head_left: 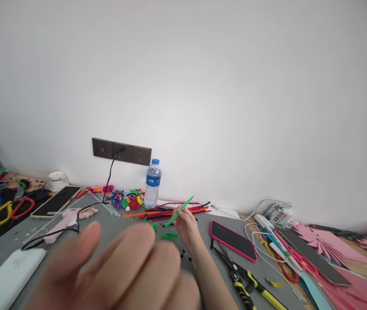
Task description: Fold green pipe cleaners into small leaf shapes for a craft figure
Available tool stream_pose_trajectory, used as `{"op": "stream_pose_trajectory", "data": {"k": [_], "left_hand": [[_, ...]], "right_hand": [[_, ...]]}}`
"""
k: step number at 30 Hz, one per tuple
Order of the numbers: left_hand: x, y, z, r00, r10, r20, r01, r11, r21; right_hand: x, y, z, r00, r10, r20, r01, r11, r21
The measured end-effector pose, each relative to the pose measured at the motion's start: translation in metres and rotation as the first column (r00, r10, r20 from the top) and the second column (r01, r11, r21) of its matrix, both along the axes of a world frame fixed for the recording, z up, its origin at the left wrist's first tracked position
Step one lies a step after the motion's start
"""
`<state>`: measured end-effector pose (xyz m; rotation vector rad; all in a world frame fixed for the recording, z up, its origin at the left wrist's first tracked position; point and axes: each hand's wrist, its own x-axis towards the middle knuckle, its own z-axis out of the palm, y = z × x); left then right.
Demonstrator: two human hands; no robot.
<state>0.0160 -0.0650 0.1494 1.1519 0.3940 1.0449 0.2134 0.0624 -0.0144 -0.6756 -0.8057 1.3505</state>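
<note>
My left hand (pixel 131 271) is close to the camera, large and blurred, in front of the table. Its fingers are curled together like a loose fist, the thumb stands apart at the left, and nothing shows in it. Farther off, my right hand (pixel 186 224) pinches a bright green pipe cleaner (pixel 180 212), which slants up to the right. Short green pipe cleaner pieces (pixel 169 236) lie on the grey mat just left of that wrist. Behind the hand is a pile of red, orange and black pipe cleaners (pixel 147 212).
A water bottle (pixel 152 185) stands by the wall near small colourful figures (pixel 133 199). At right lie a pink-edged phone (pixel 233 241), yellow-black pliers (pixel 244 280), cables and pink paper (pixel 347 284). Left are a white power bank (pixel 12 275), another phone (pixel 57 201) and scissors (pixel 1 214).
</note>
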Motion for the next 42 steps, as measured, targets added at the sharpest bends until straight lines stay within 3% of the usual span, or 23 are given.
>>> {"op": "stream_pose_trajectory", "data": {"k": [2, 4, 6, 8, 10, 12, 18, 24, 31, 36, 42], "left_hand": [[0.013, 0.026, 0.002, 0.991, 0.121, 0.056, -0.124, 0.991, 0.044], [0.025, 0.059, -0.019, 0.965, 0.227, -0.129, -0.198, 0.958, 0.206], [0.034, 0.091, -0.057, 0.801, 0.362, -0.478, -0.172, 0.902, 0.396], [0.040, 0.114, -0.095, 0.567, 0.486, -0.666, -0.031, 0.820, 0.572], [0.045, 0.126, -0.125, 0.505, 0.510, -0.697, 0.029, 0.797, 0.604], [0.051, 0.129, -0.142, 0.476, 0.524, -0.707, 0.079, 0.775, 0.627], [0.059, 0.130, -0.160, 0.408, 0.548, -0.730, 0.156, 0.746, 0.647], [0.051, 0.136, -0.164, 0.457, 0.546, -0.702, 0.137, 0.736, 0.663], [0.043, 0.143, -0.163, 0.600, 0.545, -0.585, -0.110, 0.781, 0.615], [0.036, 0.145, -0.164, 0.705, 0.530, -0.471, -0.339, 0.835, 0.433], [0.034, 0.141, -0.156, 0.806, 0.475, -0.354, -0.456, 0.879, 0.141]], "right_hand": [[0.005, 0.003, -0.003, 0.998, -0.056, 0.000, 0.056, 0.998, -0.020], [0.013, 0.005, -0.005, 0.993, -0.122, 0.003, 0.122, 0.991, -0.048], [0.021, 0.008, -0.007, 0.983, -0.181, 0.011, 0.182, 0.980, -0.083], [0.029, 0.010, -0.010, 0.973, -0.231, 0.023, 0.232, 0.966, -0.118], [0.035, 0.011, -0.012, 0.963, -0.268, 0.034, 0.270, 0.952, -0.147], [0.037, 0.012, -0.014, 0.955, -0.293, 0.042, 0.296, 0.941, -0.166], [0.029, 0.011, -0.014, 0.958, -0.281, 0.061, 0.288, 0.941, -0.180], [0.027, 0.009, -0.011, 0.968, -0.244, 0.056, 0.250, 0.953, -0.169], [0.025, 0.006, -0.005, 0.979, -0.198, 0.044, 0.202, 0.971, -0.128], [0.026, -0.001, 0.005, 0.987, -0.149, 0.054, 0.153, 0.985, -0.083], [0.026, -0.004, 0.016, 0.993, -0.083, -0.085, 0.079, 0.996, -0.043]]}}
